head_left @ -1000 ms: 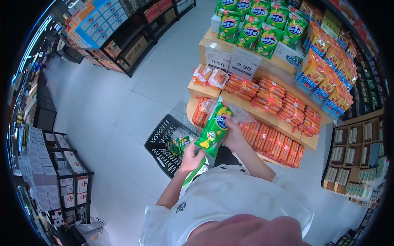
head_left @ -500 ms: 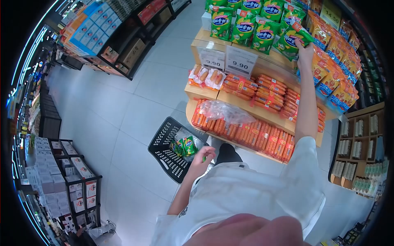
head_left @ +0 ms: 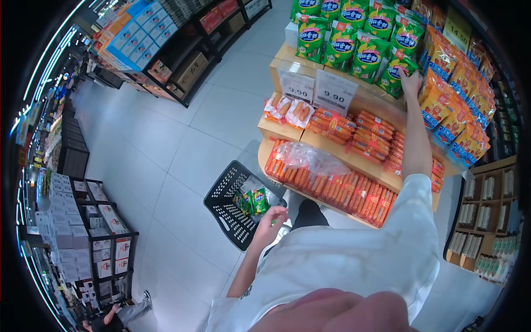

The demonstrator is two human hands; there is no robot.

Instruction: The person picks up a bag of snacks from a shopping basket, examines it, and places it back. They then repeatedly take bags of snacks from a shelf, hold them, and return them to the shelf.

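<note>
My right hand [head_left: 410, 84] reaches to the display and grips the right edge of a green snack bag [head_left: 394, 73]. That bag stands at the right end of the front row of matching green bags [head_left: 368, 56]. My left hand [head_left: 271, 220] is low by my body, fingers curled, beside a black shopping basket [head_left: 224, 207]. A hint of green shows at its fingers, but what they hold is hidden. Inside the basket lie green packets [head_left: 256, 202] and some clear plastic.
Below the green bags are price signs [head_left: 334, 91] and packs of red-wrapped sausages [head_left: 332, 185] on wooden tiers. Orange snack bags [head_left: 442, 105] hang to the right. Shelves of boxes [head_left: 91, 232] line the left. Another person [head_left: 113, 315] is at the lower left.
The green bag at my right hand was tilted and now sits more upright in its row. My right hand has lowered slightly. The whole view has shifted a little; my left hand stays by the basket.
</note>
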